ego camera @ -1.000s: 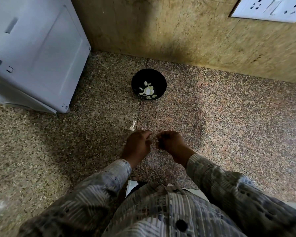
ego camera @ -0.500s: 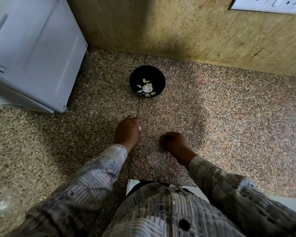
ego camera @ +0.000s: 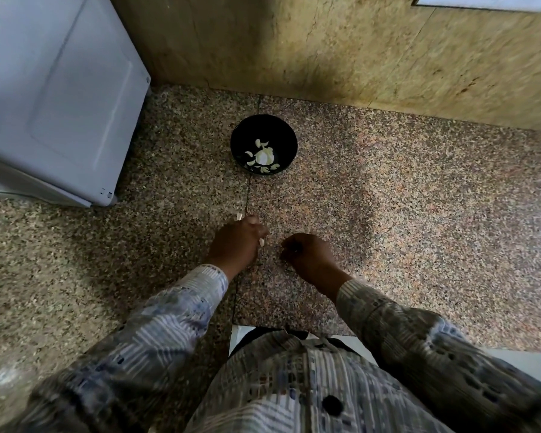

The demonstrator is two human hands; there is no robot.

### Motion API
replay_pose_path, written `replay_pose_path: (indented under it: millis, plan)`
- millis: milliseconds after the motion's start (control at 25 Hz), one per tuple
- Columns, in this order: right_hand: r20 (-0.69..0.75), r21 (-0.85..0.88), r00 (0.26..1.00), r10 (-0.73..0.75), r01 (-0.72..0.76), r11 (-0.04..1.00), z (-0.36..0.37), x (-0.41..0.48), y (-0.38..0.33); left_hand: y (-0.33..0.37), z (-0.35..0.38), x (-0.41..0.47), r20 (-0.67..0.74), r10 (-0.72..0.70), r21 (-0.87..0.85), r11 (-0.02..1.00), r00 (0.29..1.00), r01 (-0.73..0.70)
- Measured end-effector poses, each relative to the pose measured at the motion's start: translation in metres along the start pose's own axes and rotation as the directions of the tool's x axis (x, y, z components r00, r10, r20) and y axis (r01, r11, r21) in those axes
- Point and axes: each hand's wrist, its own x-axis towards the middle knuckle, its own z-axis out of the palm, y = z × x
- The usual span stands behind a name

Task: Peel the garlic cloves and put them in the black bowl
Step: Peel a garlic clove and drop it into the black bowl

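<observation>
The black bowl (ego camera: pixel 289 142) stands on the speckled stone counter near the back wall and holds several pale peeled garlic cloves (ego camera: pixel 263 156). My left hand (ego camera: pixel 235 243) is a short way in front of the bowl, its fingers curled round a pale garlic clove (ego camera: pixel 262 242) that peeks out at the fingertips. My right hand (ego camera: pixel 310 256) rests on the counter just to the right, a small gap away, with its fingers curled under. Nothing shows in it. A bit of garlic skin (ego camera: pixel 238 216) lies just beyond my left hand.
A grey plastic appliance (ego camera: pixel 53 98) fills the back left of the counter (ego camera: pixel 419 229). The tan stone wall (ego camera: pixel 325 51) runs along the back, with a white socket plate (ego camera: pixel 481 2) at the top right. The counter's front edge is at my body.
My hands were together a second ago. They have parted, and my left hand has moved forward and left with the clove. My right hand stays in place.
</observation>
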Motion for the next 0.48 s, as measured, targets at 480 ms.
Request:
replay_pose_path:
  millis: [480]
  plan:
    - [-0.089, 0.020, 0.973, -0.215, 0.218, 0.976, 0.000, -0.002, -0.006, 0.026, 0.023, -0.015, 0.066, -0.230, -0.565, 0.794, 0.971, 0.227]
